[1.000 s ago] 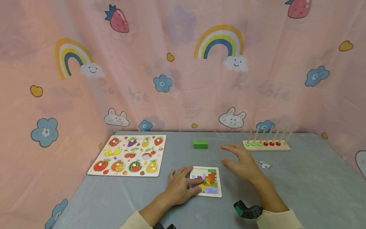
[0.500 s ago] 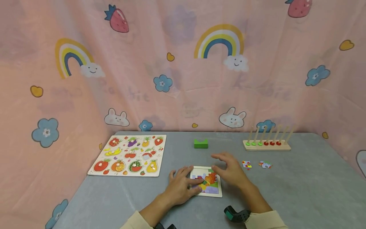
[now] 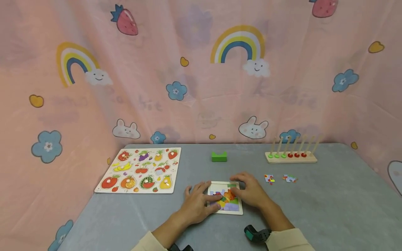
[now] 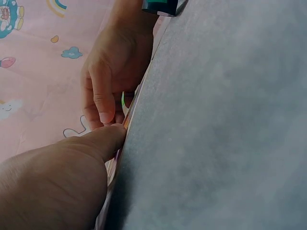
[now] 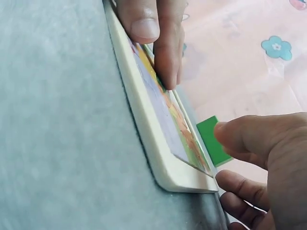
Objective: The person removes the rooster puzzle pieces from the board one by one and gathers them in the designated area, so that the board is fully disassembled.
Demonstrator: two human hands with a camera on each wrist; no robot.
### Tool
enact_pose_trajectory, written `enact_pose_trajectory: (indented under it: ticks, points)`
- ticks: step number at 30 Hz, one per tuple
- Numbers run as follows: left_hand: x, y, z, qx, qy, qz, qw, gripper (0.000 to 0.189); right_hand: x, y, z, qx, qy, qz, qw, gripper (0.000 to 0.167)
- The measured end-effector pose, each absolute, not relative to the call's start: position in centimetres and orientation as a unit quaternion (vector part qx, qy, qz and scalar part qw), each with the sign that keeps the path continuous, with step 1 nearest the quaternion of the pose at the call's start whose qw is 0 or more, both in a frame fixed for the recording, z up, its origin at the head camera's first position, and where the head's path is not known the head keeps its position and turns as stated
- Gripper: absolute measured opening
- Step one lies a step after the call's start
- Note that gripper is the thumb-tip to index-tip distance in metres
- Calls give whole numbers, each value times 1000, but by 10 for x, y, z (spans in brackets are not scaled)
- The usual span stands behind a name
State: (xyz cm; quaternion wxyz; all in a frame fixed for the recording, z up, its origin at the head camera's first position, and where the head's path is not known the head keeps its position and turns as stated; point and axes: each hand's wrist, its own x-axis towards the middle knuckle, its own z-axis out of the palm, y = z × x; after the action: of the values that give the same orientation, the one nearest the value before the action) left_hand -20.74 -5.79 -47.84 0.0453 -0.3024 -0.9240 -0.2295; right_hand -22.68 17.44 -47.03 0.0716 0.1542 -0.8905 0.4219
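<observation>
A small jigsaw puzzle in a pale wooden frame lies flat on the table, partly filled with colourful pieces. My left hand rests over its left side, with the index finger stretched onto the picture. In the right wrist view, fingertips of the left hand touch the picture surface. My right hand is at the frame's upper right, thumb over the picture and fingers by the edge; no piece shows between them. Two loose jigsaw pieces, one red and yellow and one bluish, lie right of that hand.
A fruit peg board lies at the left. Behind the puzzle stands a green notched block. At the back right is a wooden peg stand with green and red beads. A patterned pink curtain hangs behind the table.
My right hand has moved left and down to the puzzle's right edge, uncovering the red and yellow piece. The left hand stays on the puzzle. The head view has shifted slightly.
</observation>
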Motion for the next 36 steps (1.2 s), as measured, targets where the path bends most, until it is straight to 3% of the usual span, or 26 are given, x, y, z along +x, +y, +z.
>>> enact_pose_trajectory:
  ticks: [10,29,36]
  points:
    - [-209,-60,-477,-297,-926,-226,50,32,-229,171,-470,170,-909,371,79,9]
    - [-209,-57,-477,-301,-924,-232,50,32,-229,170,-466,146,-935,317,57,11]
    - [-206,-58,-477,-299,-925,-231,44,32,-226,170,-469,157,-933,314,81,16]
